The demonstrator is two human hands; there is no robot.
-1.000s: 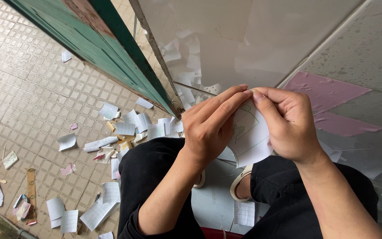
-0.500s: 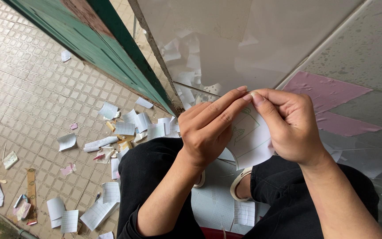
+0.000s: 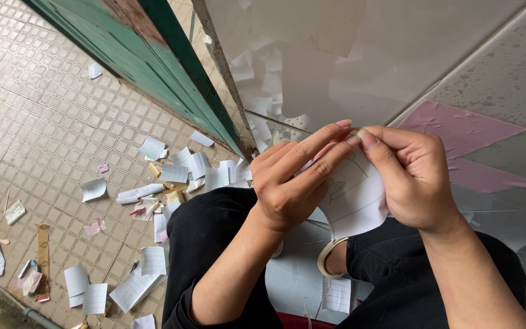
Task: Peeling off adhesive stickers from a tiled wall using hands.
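Observation:
My left hand [image 3: 293,180] and my right hand [image 3: 412,176] meet at the fingertips, both pinching the top edge of a white sheet of paper [image 3: 354,195] with a faint line drawing on it. The sheet hangs down between the hands, above my knees in black trousers [image 3: 214,244]. My left fingers lie stretched across the front of the paper; my right thumb presses its upper edge. The part of the sheet behind my left hand is hidden.
Several torn scraps of lined white paper [image 3: 171,173] litter the tiled floor [image 3: 44,134] at left and lie by my feet [image 3: 336,295]. A green door frame [image 3: 153,67] runs diagonally. Pink strips [image 3: 458,128] stick on the grey wall at right.
Both hands have shifted very slightly while keeping their pinch on the top of the paper; the sheet stays between them.

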